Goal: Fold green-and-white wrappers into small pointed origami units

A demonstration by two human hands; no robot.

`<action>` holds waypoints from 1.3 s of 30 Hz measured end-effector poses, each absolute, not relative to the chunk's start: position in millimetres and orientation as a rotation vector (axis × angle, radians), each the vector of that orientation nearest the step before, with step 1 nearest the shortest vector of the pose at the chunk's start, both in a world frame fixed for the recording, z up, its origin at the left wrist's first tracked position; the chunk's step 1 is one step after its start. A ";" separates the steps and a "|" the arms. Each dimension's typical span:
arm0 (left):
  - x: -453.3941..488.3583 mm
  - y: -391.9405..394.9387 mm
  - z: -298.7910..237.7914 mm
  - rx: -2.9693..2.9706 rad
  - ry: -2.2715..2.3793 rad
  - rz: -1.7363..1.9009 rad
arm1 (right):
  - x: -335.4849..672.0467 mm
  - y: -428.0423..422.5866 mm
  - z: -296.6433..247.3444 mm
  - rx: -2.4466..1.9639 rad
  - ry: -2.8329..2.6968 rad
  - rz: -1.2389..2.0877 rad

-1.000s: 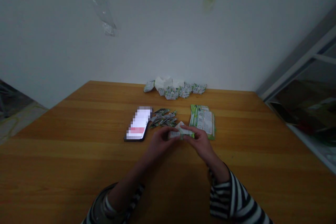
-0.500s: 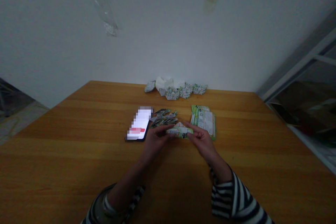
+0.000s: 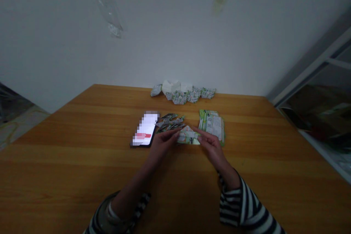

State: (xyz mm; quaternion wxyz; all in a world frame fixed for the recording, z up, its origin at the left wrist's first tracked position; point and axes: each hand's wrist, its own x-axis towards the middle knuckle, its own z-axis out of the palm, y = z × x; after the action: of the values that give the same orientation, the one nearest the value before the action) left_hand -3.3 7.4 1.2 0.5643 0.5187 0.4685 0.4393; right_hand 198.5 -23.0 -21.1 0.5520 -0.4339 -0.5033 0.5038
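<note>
Between my hands is a piece of folded printed paper [image 3: 189, 138], green and white, with a peaked top and a flat band along its lower edge. My left hand [image 3: 163, 144] pinches its left end, and my right hand [image 3: 212, 147] pinches the right end. Just behind my left fingers lies a pile of small folded paper pieces [image 3: 170, 121]. A stack of green and white printed leaflets [image 3: 215, 126] rests beyond my right hand, partly covered by it.
A phone [image 3: 145, 129] with a lit, blurred screen lies left of the folded pieces. Several crumpled-looking folded paper shapes [image 3: 179, 97] line the wooden table's [image 3: 109, 175] back edge against the wall [image 3: 175, 47]. A metal-framed shelf [image 3: 329, 80] stands to the right.
The folded paper has tilted so more of its peaked upper part shows. My fingers have shifted slightly on its ends; the other things stay where they were.
</note>
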 end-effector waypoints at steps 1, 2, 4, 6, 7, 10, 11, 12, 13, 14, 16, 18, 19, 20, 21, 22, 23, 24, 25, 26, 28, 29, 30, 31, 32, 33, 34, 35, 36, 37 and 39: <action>-3.0 7.4 1.2 1.215 1.092 1.038 | 198.0 -23.2 -20.2 -1.038 -1.230 1.182; -2.7 7.4 1.2 1.208 1.082 1.046 | 197.5 -23.3 -19.7 -1.055 -1.263 1.179; -2.3 7.3 0.7 1.199 1.067 1.057 | 196.3 -23.4 -20.5 -1.085 -1.304 1.189; -2.2 7.8 -1.1 1.204 1.070 1.053 | 195.8 -22.9 -23.1 -1.103 -1.323 1.185; -2.4 8.2 -2.6 1.213 1.071 1.045 | 195.8 -22.3 -24.7 -1.107 -1.327 1.169; -3.1 10.3 -9.1 1.266 1.055 1.017 | 197.3 -20.7 -29.6 -1.128 -1.350 1.080; -3.3 10.8 -11.4 1.296 1.060 1.007 | 198.0 -20.6 -31.1 -1.149 -1.370 1.030; -3.4 11.0 -13.4 1.338 1.084 1.001 | 198.5 -20.9 -32.5 -1.184 -1.406 0.968; -3.4 10.8 -15.0 1.393 1.126 0.996 | 198.8 -21.6 -33.8 -1.231 -1.454 0.891; -3.2 10.2 -16.1 1.465 1.181 0.990 | 198.9 -22.7 -34.9 -1.283 -1.505 0.806; -2.4 8.2 -17.1 1.641 1.288 0.999 | 197.9 -25.3 -36.1 -1.383 -1.572 0.640; -1.6 5.9 -16.6 1.822 1.357 1.068 | 196.0 -27.4 -35.1 -1.438 -1.569 0.538; -1.3 5.1 -16.1 1.900 1.372 1.119 | 194.9 -27.8 -33.6 -1.434 -1.547 0.513; -1.3 4.6 -15.3 1.969 1.374 1.174 | 194.1 -27.8 -31.4 -1.411 -1.530 0.498; -1.5 4.4 -14.5 2.029 1.360 1.218 | 193.4 -27.4 -28.8 -1.372 -1.519 0.482; -1.9 4.6 -13.5 2.086 1.330 1.240 | 193.0 -26.9 -26.0 -1.327 -1.511 0.466; -2.4 4.9 -12.6 2.146 1.282 1.231 | 192.8 -26.3 -23.4 -1.285 -1.506 0.451; -2.8 5.1 -11.7 2.209 1.223 1.195 | 192.8 -25.9 -21.2 -1.251 -1.507 0.440; -3.1 5.1 -10.9 2.273 1.164 1.138 | 192.9 -25.8 -19.7 -1.227 -1.518 0.438; -3.1 4.8 -10.4 2.329 1.118 1.069 | 192.8 -26.1 -18.9 -1.217 -1.536 0.447; -2.3 2.8 -10.4 2.398 1.071 0.919 | 192.1 -27.9 -19.1 -1.218 -1.593 0.482; -1.6 1.3 -10.9 2.398 1.071 0.857 | 191.3 -29.2 -19.7 -1.226 -1.621 0.501; -1.1 -0.2 -11.7 2.379 1.079 0.810 | 190.1 -30.4 -20.2 -1.239 -1.633 0.520; -0.7 -1.6 -12.8 2.357 1.101 0.782 | 188.6 -31.6 -20.6 -1.251 -1.623 0.544; -0.5 -2.9 -14.0 2.341 1.126 0.770 | 186.7 -32.5 -20.8 -1.255 -1.593 0.578; -0.6 -3.9 -15.2 2.332 1.162 0.775 | 184.5 -33.1 -20.7 -1.250 -1.552 0.624; -0.8 -4.7 -16.3 2.331 1.201 0.793 | 182.1 -33.5 -20.5 -1.242 -1.507 0.678; -0.9 -5.5 -17.0 2.336 1.234 0.820 | 179.6 -33.8 -20.2 -1.232 -1.468 0.731; -0.7 -6.3 -17.2 2.342 1.257 0.846 | 177.2 -33.9 -20.1 -1.224 -1.436 0.775; -0.1 -7.2 -17.1 2.347 1.273 0.867 | 175.0 -34.1 -20.3 -1.222 -1.410 0.806; 2.3 -9.1 -15.6 2.348 1.284 0.887 | 171.6 -34.3 -21.2 -1.235 -1.348 0.817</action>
State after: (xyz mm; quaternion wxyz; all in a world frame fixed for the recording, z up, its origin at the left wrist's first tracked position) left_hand 2.3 -9.1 -15.6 0.1605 0.8220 0.4494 0.3106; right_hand 171.6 -34.3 -21.2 0.5392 -0.5196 -0.5667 0.3436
